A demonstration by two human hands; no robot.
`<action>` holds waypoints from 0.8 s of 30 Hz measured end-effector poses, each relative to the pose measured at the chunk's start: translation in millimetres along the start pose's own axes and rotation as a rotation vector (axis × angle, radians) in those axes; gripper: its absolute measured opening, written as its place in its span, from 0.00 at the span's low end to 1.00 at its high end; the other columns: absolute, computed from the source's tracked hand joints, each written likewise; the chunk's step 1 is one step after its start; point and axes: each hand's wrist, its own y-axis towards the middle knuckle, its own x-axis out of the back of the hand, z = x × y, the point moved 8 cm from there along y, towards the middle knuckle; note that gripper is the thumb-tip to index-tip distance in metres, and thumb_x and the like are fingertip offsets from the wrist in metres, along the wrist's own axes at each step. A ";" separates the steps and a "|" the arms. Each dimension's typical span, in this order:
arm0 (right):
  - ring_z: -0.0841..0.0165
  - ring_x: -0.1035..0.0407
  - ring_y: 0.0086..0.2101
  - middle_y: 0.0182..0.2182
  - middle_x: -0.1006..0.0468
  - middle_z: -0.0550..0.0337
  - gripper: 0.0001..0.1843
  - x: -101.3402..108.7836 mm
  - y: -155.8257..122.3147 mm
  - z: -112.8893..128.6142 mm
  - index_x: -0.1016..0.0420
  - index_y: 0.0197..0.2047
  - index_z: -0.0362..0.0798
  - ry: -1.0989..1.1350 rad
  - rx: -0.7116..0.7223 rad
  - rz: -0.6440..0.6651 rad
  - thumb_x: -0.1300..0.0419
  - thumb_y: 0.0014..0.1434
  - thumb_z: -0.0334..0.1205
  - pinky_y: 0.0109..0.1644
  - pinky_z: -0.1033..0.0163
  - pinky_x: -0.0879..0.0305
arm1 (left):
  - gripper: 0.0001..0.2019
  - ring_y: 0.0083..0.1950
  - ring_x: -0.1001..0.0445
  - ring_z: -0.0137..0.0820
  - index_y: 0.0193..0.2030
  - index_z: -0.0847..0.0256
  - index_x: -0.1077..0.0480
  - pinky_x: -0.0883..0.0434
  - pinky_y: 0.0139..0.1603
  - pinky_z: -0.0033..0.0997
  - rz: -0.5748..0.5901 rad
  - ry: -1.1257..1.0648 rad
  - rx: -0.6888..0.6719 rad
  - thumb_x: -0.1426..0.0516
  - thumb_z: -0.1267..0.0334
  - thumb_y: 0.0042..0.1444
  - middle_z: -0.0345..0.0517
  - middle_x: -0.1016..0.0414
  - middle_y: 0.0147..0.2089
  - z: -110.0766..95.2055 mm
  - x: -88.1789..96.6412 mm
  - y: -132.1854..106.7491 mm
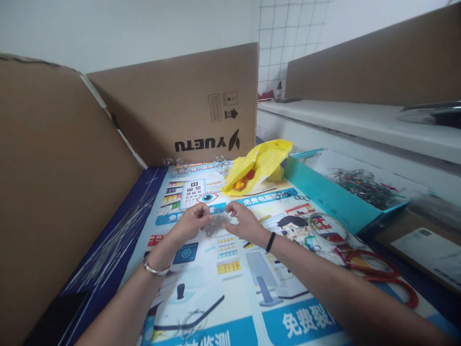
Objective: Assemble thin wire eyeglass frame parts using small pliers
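Note:
My left hand [192,222] pinches a small silvery tangle of thin wire [215,225] between thumb and fingers, above the printed sheet [201,298]. The tangle is blurred, so its exact shape cannot be made out. Just right of it is my right hand [247,225], its thumb and curled forefinger apart. The thumb tip lies close to the wire; whether it touches is unclear. Beyond the hands lies a yellow bag [261,163] with orange-red pieces at its mouth.
A teal box [324,192] at right holds many wire scraps [363,187]. Red-handled scissors [374,264] and a wire coil [328,227] lie before it. Straight wires [111,240] run along the left. Cardboard panels [173,105] stand behind and left. Wire clusters [176,165] sit at the back.

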 end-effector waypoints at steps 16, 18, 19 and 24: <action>0.74 0.36 0.25 0.26 0.31 0.68 0.13 -15.8 -2.5 -9.9 0.37 0.41 0.49 0.196 -0.086 0.068 0.46 0.50 0.33 0.30 0.68 0.38 | 0.12 0.20 0.41 0.20 0.28 0.63 0.38 0.44 0.21 0.20 0.016 0.059 -0.008 0.40 0.59 0.46 0.33 0.38 0.21 -1.3 -2.2 -0.4; 0.75 0.36 0.25 0.26 0.32 0.68 0.13 -16.0 -2.2 -10.3 0.37 0.41 0.49 0.206 -0.087 0.070 0.46 0.50 0.33 0.30 0.68 0.39 | 0.11 0.19 0.41 0.20 0.27 0.62 0.38 0.45 0.21 0.20 0.007 0.075 -0.002 0.40 0.60 0.46 0.32 0.38 0.21 -2.2 -3.2 -1.1; 0.75 0.36 0.25 0.25 0.32 0.68 0.13 -15.8 -2.1 -10.3 0.37 0.41 0.49 0.209 -0.088 0.070 0.46 0.49 0.33 0.29 0.68 0.39 | 0.11 0.19 0.41 0.20 0.27 0.62 0.38 0.45 0.21 0.20 0.002 0.081 0.001 0.40 0.60 0.46 0.32 0.38 0.21 -3.0 -3.9 -1.4; 0.74 0.36 0.24 0.25 0.32 0.68 0.13 -12.7 -1.7 -9.4 0.37 0.40 0.49 0.212 -0.100 0.055 0.46 0.48 0.32 0.28 0.69 0.40 | 0.12 0.19 0.42 0.20 0.34 0.61 0.38 0.45 0.20 0.19 -0.025 0.088 0.010 0.40 0.60 0.46 0.31 0.37 0.21 -6.2 -7.8 -2.3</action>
